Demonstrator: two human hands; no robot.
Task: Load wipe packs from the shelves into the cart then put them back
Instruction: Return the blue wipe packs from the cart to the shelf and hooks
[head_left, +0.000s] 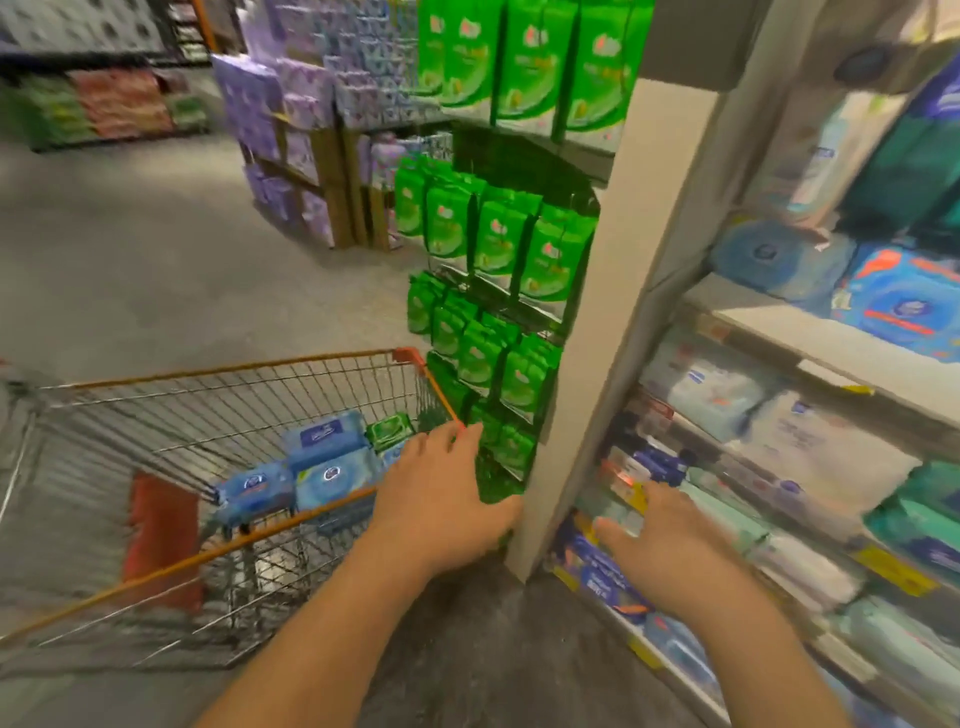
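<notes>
With several packs (332, 457) already in the cart (234, 371) left of the shelf post (597, 332), both my hands are empty and spread, so my right (670, 545) should reach low right of it, gripping one pack squarely while my left (447, 499) hovers.

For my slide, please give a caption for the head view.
Both open hands, left and right, reach toward low shelves beside a cart holding blue wipe packs.

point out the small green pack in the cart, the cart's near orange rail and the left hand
small green pack (389, 430), head view, its top face
near orange rail (249, 540), head view, mid-length of the rail
left hand (441, 499), head view, back of the hand
</notes>
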